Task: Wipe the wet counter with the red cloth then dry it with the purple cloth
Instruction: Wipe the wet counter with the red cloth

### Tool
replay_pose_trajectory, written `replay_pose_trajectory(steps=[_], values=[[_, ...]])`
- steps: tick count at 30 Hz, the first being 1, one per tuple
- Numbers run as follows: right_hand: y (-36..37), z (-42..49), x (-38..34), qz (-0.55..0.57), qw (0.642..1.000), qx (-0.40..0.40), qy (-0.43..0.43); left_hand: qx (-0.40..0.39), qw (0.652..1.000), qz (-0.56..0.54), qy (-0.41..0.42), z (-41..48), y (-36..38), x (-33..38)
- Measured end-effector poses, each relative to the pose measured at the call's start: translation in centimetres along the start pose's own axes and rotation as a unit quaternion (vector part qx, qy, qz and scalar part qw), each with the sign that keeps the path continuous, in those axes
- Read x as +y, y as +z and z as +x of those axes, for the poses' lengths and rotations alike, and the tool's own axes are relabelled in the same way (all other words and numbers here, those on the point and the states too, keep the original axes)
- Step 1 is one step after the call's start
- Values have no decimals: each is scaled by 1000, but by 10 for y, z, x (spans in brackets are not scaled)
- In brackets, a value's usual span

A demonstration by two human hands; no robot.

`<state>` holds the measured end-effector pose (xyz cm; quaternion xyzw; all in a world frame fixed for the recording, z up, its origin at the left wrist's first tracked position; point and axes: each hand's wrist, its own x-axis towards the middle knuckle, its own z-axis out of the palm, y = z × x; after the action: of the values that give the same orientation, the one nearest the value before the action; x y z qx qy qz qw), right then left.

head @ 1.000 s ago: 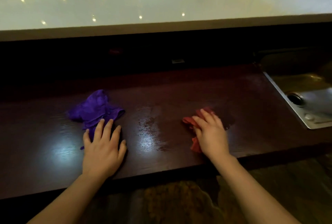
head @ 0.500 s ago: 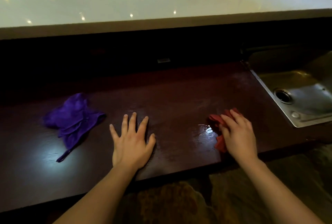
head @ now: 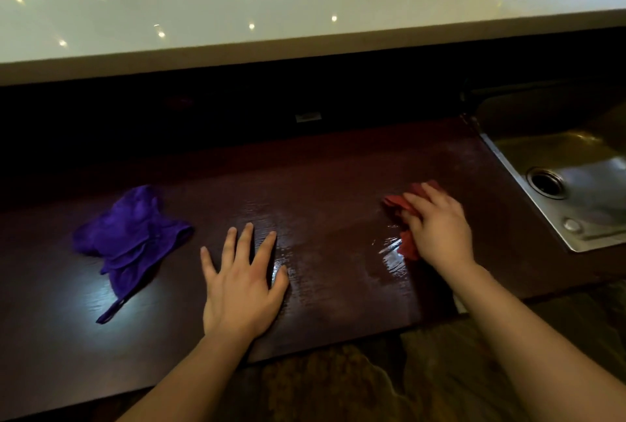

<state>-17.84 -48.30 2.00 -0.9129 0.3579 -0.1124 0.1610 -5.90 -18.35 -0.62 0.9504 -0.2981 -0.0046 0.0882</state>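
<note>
I was partway through the first half of the job. My right hand (head: 438, 226) lay palm down on the red cloth (head: 408, 218), fingers curled loosely over the bunched fabric and pressing it to the counter (head: 325, 313), toward its right end and just short of the sink (head: 576, 191). Wet streaks glistened just left of the cloth, and a paler sheen ran across the middle of the surface, so I judged the wiping unfinished. Drying had not begun: the purple cloth (head: 130, 240) sat untouched toward the left end, well apart from both hands, crumpled into soft folds with a thin loop trailing toward the front edge.

My left hand (head: 242, 289) rested flat on the counter near the front edge, fingers spread wide, holding nothing.

The counter was dark reddish-brown with a fine straight grain, glossy where the light struck it. The sink looked like brushed steel, with a round drain. Above the back edge a pale polished ledge (head: 305, 15) mirrored small ceiling lights.
</note>
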Motion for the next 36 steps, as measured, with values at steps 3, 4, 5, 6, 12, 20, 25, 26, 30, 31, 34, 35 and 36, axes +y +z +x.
replay_pose_trajectory(steps=[3,4,5,6,12,20,25,26,30,31,34,35,36], values=[[13,-11,-23,7,986,-69,-154,0,1000,-3,-1,-1,-3,1],[13,-16,-19,-8,973,-94,-208,-1,1000,-6,0,-1,-4,1],[10,-14,-9,-23,965,-101,-242,-2,1000,-9,1,-2,-4,1],[6,-8,2,-29,966,-87,-240,-2,1000,-11,1,-2,-4,1],[-9,-7,34,-23,1000,1,6,-10,1000,-9,0,-1,-6,2],[23,-58,-50,-54,972,-69,-220,-17,1000,-16,-3,-2,-11,4],[8,-27,-13,-61,994,-55,-77,-22,1000,-13,-5,-2,-10,3],[10,-31,-16,-64,995,-42,-65,-23,1000,-12,-6,-2,-10,3],[34,-53,-76,-60,985,-54,-150,-26,1000,-11,-8,-1,-11,4],[40,-59,-88,-56,978,-68,-187,-25,1000,-13,-8,-2,-12,4],[37,-69,-75,-49,956,-88,-276,-25,999,-19,-5,-2,-12,3],[31,-70,-57,-43,956,-90,-274,-23,999,-22,-5,-1,-12,2],[24,-71,-35,-41,963,-82,-254,-23,1000,-21,-5,-2,-11,1]])
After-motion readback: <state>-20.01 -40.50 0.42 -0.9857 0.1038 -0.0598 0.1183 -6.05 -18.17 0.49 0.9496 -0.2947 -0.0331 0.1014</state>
